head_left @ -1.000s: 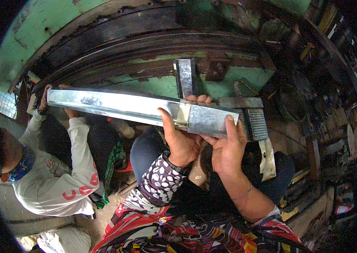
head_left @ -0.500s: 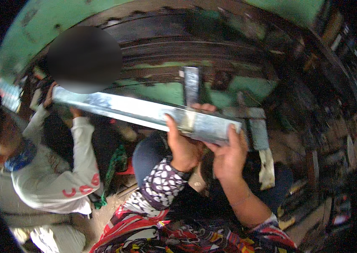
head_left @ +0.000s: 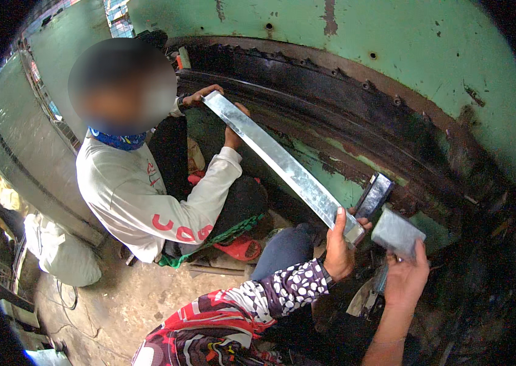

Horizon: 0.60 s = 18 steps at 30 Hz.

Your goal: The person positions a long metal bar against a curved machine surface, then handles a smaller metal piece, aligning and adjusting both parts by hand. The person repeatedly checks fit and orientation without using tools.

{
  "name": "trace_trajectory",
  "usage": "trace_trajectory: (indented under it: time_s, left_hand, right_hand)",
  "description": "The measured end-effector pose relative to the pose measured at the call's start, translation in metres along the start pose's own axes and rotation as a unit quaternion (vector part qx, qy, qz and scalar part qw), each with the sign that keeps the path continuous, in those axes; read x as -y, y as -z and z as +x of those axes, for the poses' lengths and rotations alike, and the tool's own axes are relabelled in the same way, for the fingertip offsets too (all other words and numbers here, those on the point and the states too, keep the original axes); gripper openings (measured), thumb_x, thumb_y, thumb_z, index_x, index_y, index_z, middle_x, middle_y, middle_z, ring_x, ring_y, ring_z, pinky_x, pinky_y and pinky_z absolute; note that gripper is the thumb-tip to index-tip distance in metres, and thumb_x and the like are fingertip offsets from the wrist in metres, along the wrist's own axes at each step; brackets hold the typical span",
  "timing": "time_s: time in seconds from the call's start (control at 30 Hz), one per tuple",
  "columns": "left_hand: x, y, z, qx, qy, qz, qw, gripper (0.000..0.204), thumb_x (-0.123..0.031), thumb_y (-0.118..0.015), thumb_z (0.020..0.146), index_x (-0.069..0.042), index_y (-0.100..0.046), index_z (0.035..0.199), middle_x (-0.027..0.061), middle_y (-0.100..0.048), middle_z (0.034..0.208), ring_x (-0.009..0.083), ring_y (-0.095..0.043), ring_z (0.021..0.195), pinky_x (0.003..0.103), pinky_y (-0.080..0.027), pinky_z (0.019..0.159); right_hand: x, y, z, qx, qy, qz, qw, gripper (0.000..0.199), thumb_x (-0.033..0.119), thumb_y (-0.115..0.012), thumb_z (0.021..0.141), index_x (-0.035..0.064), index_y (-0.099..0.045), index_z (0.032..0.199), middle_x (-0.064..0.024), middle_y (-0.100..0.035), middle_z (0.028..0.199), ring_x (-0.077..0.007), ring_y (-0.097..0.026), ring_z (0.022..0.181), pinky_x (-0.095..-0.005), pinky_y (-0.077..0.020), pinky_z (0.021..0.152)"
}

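A long, shiny sheet-metal channel (head_left: 279, 160) slants from upper left to lower right in front of me. My left hand (head_left: 338, 253) is closed around its near end, with the thumb on top. At the far end, a co-worker's hands (head_left: 233, 127) grip the same channel. My right hand (head_left: 407, 274) holds a short grey metal piece (head_left: 397, 233), roughly rectangular, just right of the channel's end and apart from it. Its fingers are partly hidden by that piece. Behind both stands a narrow shiny metal bar (head_left: 375, 194).
The co-worker (head_left: 142, 189) in a white long-sleeved top sits at the left. A large green machine wall (head_left: 416, 36) with a dark bending edge (head_left: 306, 104) runs across the back. A white sack (head_left: 65, 253) and a cable (head_left: 68, 299) lie on the floor at left.
My right hand has left the long channel and now holds the short metal piece beside it. My left hand still grips the channel. The view has swung left, showing more of the co-worker.
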<state>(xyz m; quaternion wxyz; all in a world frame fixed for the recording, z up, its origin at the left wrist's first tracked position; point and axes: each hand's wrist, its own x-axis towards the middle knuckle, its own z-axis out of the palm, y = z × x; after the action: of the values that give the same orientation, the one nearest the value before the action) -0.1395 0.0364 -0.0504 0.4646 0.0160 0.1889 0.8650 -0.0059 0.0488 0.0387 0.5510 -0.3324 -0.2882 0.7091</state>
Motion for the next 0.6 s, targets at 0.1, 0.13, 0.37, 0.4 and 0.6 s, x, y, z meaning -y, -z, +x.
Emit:
trace_trajectory:
  time_s: [0.1,0.13,0.37,0.4,0.6]
  left_hand:
    - [0.003,0.001,0.004,0.003,-0.013,0.011,1.0,0.052,-0.048,-0.057,0.107,-0.001,-0.056,0.129,0.0122,-0.068,0.112,0.0232,-0.069,0.103,0.037,-0.055,0.094]
    - [0.007,0.006,0.007,-0.001,-0.019,0.011,1.0,0.049,-0.045,-0.056,0.108,-0.001,-0.057,0.131,0.0112,-0.068,0.116,0.022,-0.068,0.104,0.036,-0.055,0.095]
    - [0.071,0.099,0.047,0.199,0.107,-0.115,0.967,0.04,-0.029,-0.051,0.109,-0.002,-0.056,0.138,0.0136,-0.066,0.125,0.0245,-0.065,0.113,0.042,-0.053,0.099]
    - [0.074,0.09,0.048,0.144,0.128,-0.149,0.97,0.04,-0.03,-0.054,0.108,-0.002,-0.057,0.137,0.013,-0.066,0.125,0.0243,-0.066,0.112,0.043,-0.054,0.097]
    - [0.065,0.066,0.048,0.073,0.091,-0.117,0.986,0.041,-0.031,-0.056,0.107,-0.003,-0.056,0.137,0.012,-0.066,0.126,0.0236,-0.066,0.112,0.044,-0.055,0.096]
  right_hand:
    - [-0.007,-0.027,0.018,0.1,-0.04,0.036,0.994,0.023,0.02,-0.065,0.101,0.0071,-0.064,0.12,-0.0094,-0.068,0.122,-0.0249,-0.064,0.111,-0.0433,-0.0531,0.097]
    - [-0.01,-0.045,0.021,0.118,-0.057,0.048,0.99,0.023,0.02,-0.065,0.101,0.0069,-0.064,0.12,-0.0099,-0.068,0.121,-0.0256,-0.064,0.111,-0.0445,-0.0535,0.099]
    - [-0.107,-0.177,0.04,0.235,-0.134,0.021,0.963,0.027,0.017,-0.062,0.1,0.0004,-0.059,0.122,-0.0179,-0.063,0.128,-0.033,-0.058,0.127,-0.0579,-0.0485,0.111]
    - [-0.12,-0.189,0.045,0.243,-0.13,0.003,0.961,0.028,0.016,-0.061,0.1,-0.0003,-0.058,0.123,-0.0194,-0.062,0.128,-0.0339,-0.058,0.128,-0.059,-0.0489,0.111]
    - [-0.171,-0.263,0.026,0.256,-0.161,0.074,0.95,0.026,0.014,-0.057,0.101,-0.002,-0.056,0.121,-0.0209,-0.064,0.124,-0.034,-0.064,0.119,-0.0573,-0.0533,0.106]
